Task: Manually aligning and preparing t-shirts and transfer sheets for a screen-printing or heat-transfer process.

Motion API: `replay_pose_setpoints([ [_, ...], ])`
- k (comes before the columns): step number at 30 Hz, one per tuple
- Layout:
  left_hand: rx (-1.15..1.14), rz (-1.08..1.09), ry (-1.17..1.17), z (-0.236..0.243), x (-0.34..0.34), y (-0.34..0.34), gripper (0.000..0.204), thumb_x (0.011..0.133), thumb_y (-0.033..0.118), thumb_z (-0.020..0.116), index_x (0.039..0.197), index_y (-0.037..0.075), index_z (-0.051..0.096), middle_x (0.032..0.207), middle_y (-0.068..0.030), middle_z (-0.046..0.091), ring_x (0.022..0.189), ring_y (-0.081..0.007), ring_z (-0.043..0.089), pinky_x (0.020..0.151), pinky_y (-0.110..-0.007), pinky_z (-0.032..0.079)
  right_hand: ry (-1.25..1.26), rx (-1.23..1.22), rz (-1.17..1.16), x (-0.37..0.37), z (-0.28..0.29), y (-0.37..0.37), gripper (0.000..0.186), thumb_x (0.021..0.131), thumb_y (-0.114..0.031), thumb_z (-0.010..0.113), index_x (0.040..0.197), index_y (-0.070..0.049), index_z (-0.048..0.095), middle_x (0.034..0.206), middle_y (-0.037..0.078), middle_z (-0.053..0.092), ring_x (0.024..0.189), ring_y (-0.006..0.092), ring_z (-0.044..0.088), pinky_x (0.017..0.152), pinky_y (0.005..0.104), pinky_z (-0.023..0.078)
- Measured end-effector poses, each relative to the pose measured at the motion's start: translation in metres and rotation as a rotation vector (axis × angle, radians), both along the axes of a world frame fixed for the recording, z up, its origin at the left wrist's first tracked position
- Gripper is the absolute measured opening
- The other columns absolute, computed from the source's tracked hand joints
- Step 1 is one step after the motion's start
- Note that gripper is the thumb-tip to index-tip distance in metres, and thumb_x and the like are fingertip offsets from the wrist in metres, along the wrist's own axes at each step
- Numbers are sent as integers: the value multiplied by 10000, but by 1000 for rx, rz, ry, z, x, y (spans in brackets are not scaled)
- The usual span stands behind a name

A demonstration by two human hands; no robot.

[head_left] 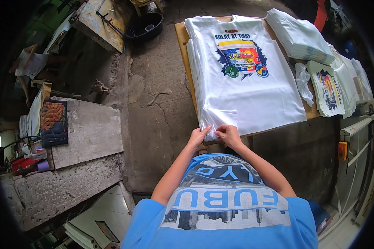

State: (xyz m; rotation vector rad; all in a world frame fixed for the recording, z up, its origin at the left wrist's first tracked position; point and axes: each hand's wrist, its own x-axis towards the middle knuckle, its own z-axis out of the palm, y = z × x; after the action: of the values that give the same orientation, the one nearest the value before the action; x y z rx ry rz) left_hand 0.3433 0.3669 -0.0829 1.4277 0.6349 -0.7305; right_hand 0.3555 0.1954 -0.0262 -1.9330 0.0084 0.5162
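A thick stack of white T-shirts [257, 99] lies in front of me, the top one bearing a colourful print on its chest. At the near left corner of the stack, some white cloth is lifted and folded back. My left hand [199, 137] grips the shirt edges there, thumb on top and fingers partly hidden. Close by on the right, my right hand [228, 135] pinches the turned-up cloth of a white T-shirt between thumb and fingers.
The stack rests on a wooden table [183, 43]. Folded shirts [301, 39], a plastic bag [304, 83] and a smaller printed pile [326, 89] lie to the right. A black basin [143, 29] stands on the floor beyond. A person [31, 62] is at far left.
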Motion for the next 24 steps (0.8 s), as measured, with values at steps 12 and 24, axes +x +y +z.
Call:
replay_pose_setpoints([
  [12,-25,-9,1,16,1,-3,451,785,418,622,968,11,564,847,-46,599,723,-122,572,618,-261,462,-542,-425,126,17,43,-15,287,695,-200,668,889,-37,534,901,136,546,854,311,549,698,406,440],
  [24,-366,213,-39,-15,-11,13,117,805,127,481,782,61,575,709,-33,546,633,-141,529,548,-278,429,-373,-271,500,-2,-4,4,133,664,-67,567,789,-34,600,819,172,583,794,320,572,710,383,458],
])
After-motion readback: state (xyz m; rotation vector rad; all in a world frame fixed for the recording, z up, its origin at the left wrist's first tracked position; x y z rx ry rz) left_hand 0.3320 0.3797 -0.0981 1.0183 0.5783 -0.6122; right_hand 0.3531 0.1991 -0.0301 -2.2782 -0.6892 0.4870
